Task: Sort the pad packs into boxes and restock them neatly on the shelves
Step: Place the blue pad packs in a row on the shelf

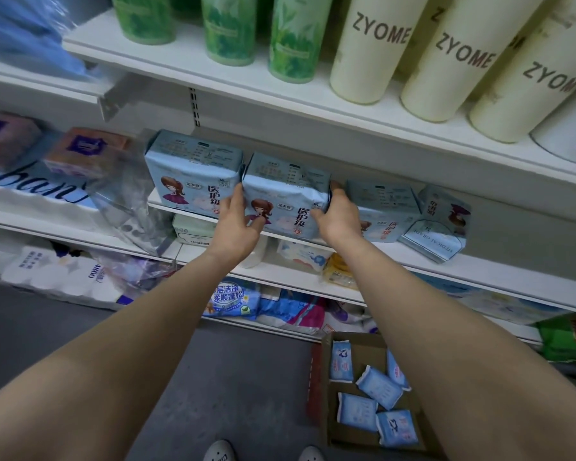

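A person's two bare hands grasp a pale blue plastic pad pack printed with a cartoon girl at the front edge of a white metal shelf. The left hand curls round the pack's left end, thumb on the printed front face and fingers along the side. The right hand clasps the right end, its fingers wrapped behind the pack, where their tips cannot be seen. Just outside the left fingers, a matching blue pad pack stands upright, touching the held one. Just beyond the right fingers stands a third blue pad pack, and past it a blue pack tipped on its side leans against it. Below the right forearm, an open brown cardboard box sits on the grey floor, holding several small light blue pad packs lying loose. Above the hands, cream cylindrical containers lettered ZYOME line the upper shelf beside what appear to be green patterned cylinders, slightly blurred.
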The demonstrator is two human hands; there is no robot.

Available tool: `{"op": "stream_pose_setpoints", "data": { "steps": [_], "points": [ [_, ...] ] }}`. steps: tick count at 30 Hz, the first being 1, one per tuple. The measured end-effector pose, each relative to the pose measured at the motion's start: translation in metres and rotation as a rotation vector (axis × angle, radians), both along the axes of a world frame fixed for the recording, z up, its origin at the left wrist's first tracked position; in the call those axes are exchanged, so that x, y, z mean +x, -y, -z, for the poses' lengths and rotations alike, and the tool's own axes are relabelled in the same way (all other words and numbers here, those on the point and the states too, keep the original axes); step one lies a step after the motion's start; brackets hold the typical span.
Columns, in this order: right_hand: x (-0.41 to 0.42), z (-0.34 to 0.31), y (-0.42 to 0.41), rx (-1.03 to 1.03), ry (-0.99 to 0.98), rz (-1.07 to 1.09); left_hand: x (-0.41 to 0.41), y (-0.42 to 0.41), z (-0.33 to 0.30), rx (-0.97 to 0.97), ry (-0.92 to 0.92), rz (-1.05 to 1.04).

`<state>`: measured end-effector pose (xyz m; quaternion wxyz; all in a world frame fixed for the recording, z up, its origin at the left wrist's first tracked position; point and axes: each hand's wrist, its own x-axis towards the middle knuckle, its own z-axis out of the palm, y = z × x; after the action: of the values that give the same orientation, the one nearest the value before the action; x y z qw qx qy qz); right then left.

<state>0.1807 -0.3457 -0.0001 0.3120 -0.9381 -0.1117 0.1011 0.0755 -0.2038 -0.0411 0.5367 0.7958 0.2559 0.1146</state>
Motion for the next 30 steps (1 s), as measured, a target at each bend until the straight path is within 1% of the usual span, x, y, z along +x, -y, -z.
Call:
{"op": "stream_pose_setpoints", "data": {
  "steps": [7,12,15,18,20,23,26,28,30],
  "points": [
    [0.006,0.002,-0.002,-0.006,0.008,0.016,0.008,-0.002,0.002,0.025,-0.008,0.004],
    [0.005,0.003,0.003,-0.023,0.03,0.026,0.008,-0.004,0.01,-0.009,0.007,0.012],
    [0.004,0.0,0.008,-0.02,0.037,0.016,0.009,0.003,0.008,-0.059,0.047,-0.029],
    [-0.001,-0.004,0.021,0.051,0.133,-0.021,0.01,0.02,0.002,-0.117,0.124,-0.122],
    [-0.003,-0.006,0.039,0.075,0.221,-0.036,0.013,0.035,-0.002,-0.045,0.159,-0.146],
    [-0.001,-0.007,0.078,0.108,0.334,0.03,0.02,0.062,-0.008,0.127,0.152,-0.08],
    [0.012,-0.003,0.124,0.115,0.407,0.16,0.031,0.098,-0.013,0.229,0.142,0.045],
    [0.027,0.002,0.155,0.09,0.398,0.269,0.043,0.124,-0.015,0.251,0.135,0.131],
    [0.044,0.009,0.184,0.068,0.332,0.352,0.057,0.149,-0.014,0.247,0.113,0.208]
  ]
}}
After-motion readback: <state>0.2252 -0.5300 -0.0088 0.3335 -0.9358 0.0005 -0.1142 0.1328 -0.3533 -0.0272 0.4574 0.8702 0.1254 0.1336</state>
